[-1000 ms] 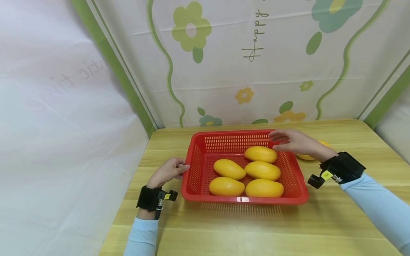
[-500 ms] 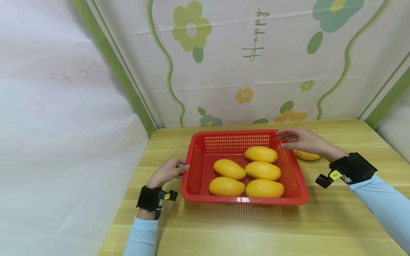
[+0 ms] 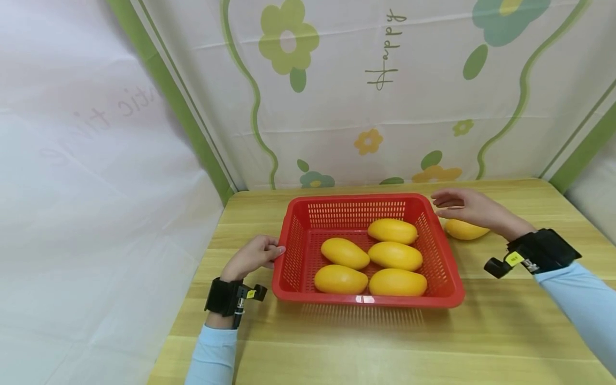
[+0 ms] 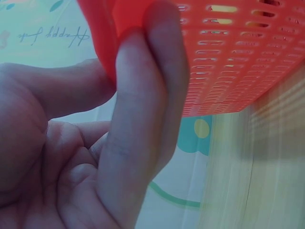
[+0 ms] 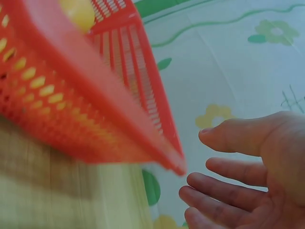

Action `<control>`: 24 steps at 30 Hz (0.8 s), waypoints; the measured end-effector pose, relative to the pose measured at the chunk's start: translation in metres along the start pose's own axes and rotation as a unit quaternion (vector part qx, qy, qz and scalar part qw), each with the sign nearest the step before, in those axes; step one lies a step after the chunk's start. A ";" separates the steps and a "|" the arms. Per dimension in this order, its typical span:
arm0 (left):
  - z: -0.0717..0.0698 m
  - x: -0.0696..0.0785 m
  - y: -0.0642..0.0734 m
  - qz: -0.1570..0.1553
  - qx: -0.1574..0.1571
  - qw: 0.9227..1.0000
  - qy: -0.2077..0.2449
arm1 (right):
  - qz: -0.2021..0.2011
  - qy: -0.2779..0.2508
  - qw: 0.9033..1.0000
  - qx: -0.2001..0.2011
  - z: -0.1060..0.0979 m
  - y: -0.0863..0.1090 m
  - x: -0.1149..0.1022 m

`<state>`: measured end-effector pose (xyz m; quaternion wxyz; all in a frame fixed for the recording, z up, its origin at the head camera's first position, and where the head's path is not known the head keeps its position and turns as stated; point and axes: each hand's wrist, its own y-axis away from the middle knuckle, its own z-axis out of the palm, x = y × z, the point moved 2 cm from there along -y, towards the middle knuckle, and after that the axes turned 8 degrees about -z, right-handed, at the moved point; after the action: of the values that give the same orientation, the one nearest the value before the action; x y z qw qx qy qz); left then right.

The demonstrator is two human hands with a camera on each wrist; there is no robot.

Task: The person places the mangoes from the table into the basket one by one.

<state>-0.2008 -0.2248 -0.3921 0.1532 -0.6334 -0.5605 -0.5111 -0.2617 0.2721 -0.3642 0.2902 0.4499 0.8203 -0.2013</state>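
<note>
A red plastic basket (image 3: pixel 363 298) with slotted walls stands on the table. Several yellow mangoes (image 3: pixel 345 254) lie in it, mostly toward its front and right side. My left hand (image 3: pixel 252 258) grips the basket's left rim, thumb on the rim; in the left wrist view two fingers (image 4: pixel 138 100) press the outside of the wall. Past the basket's back right corner, my right hand (image 3: pixel 467 207) hovers with its fingers spread and nothing in them. Partly behind that hand, a single mango (image 3: pixel 466 231) lies on the table outside the basket.
The wooden table (image 3: pixel 361 347) extends around the basket. A white cloth wall (image 3: pixel 337 107) with printed flowers rises behind its back edge, and another white cloth (image 3: pixel 106 214) hangs along the left. Each wrist wears a black camera strap (image 3: pixel 544 251).
My right hand has moved right, from over the basket's back right corner to outside the rim, near the loose mango. The left hand and basket stay in place.
</note>
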 end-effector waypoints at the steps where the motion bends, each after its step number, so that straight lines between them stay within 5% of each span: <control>1: 0.000 0.000 0.000 0.001 -0.001 1.000 0.000 | 0.003 0.004 1.000 0.002 -0.001 0.000 0.003; 10: 0.000 0.000 0.001 -0.001 0.001 1.000 0.002 | 0.032 0.013 0.999 0.002 -0.004 0.005 0.025; 24: 0.001 0.002 0.003 -0.001 0.006 1.000 0.003 | 0.007 0.075 0.997 -0.022 -0.011 0.010 0.058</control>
<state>-0.1982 -0.2233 -0.3898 0.1580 -0.6307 -0.5632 -0.5099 -0.2809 0.3198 -0.3952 0.2394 0.4631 0.8407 -0.1466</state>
